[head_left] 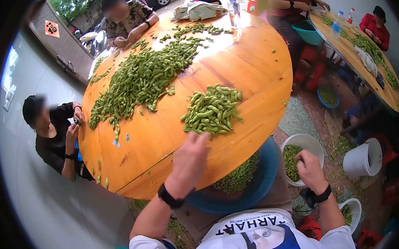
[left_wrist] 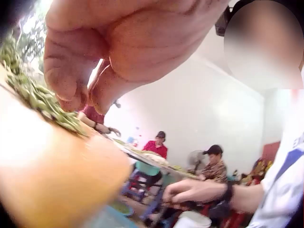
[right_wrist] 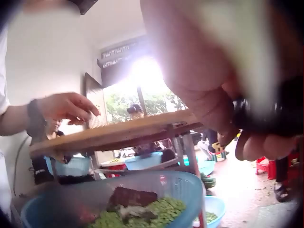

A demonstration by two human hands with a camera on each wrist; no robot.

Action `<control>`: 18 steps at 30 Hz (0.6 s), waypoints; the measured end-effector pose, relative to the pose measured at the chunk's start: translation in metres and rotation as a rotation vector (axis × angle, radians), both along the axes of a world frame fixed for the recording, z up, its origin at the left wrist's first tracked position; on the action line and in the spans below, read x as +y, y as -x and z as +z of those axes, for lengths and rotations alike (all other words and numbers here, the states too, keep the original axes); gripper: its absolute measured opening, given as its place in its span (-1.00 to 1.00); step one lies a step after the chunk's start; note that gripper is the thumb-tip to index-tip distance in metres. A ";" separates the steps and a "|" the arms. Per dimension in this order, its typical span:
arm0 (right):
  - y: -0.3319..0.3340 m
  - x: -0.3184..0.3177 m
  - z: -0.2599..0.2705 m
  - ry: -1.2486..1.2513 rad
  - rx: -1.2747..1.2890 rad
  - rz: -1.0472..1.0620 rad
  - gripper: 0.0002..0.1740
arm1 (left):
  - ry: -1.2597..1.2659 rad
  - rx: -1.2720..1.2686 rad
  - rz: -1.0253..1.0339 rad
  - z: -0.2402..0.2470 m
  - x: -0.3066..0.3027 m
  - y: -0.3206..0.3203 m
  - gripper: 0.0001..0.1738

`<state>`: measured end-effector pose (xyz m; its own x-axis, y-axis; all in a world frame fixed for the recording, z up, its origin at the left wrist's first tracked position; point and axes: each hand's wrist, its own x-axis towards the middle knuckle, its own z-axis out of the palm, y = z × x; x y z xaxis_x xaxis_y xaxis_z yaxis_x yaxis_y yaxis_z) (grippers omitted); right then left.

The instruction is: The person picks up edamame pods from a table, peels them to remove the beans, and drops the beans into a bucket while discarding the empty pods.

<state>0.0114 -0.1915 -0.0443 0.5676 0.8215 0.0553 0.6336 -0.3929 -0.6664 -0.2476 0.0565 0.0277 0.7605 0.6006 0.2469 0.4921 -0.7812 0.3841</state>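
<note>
Green soybean pods (head_left: 212, 110) lie in a small pile on the round wooden table (head_left: 251, 75) in the head view. My left hand (head_left: 192, 159) hovers at the pile's near edge, fingers loosely bent. Thumb and fingertips come close together in the left wrist view, with no thing visible between them. My right hand (head_left: 309, 168) is curled beside a white bucket (head_left: 317, 147) of green pods or hulls. In the right wrist view its fingers grip a glossy black object (right_wrist: 266, 111), its kind unclear; a pale green blur crosses in front. A blue basin (head_left: 269, 179) of shelled beans sits below the table edge.
A larger heap of pods (head_left: 146, 75) spreads across the table, with a bottle (head_left: 234, 13) and a cloth (head_left: 197, 10) behind it. Two people sit around this table. More people work at another table (head_left: 355, 55) on the right. A second white bucket (head_left: 363, 158) stands on the floor.
</note>
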 end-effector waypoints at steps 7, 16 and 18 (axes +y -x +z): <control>0.050 0.054 0.045 -0.255 0.172 0.325 -0.86 | -0.091 0.171 0.136 -0.021 0.042 -0.002 -0.75; 0.086 0.102 0.054 -0.404 0.236 0.426 -0.82 | 1.104 -0.477 0.164 0.001 -0.011 0.005 -0.84; 0.092 0.109 0.055 -0.424 0.256 0.404 -0.81 | 1.172 -0.533 0.131 -0.004 -0.026 0.004 -0.83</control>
<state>-0.0804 -0.0822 0.0110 0.2556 0.9101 0.3263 0.4767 0.1750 -0.8615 -0.2519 0.0302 0.0240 0.6509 0.7261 -0.2216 0.1147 0.1945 0.9742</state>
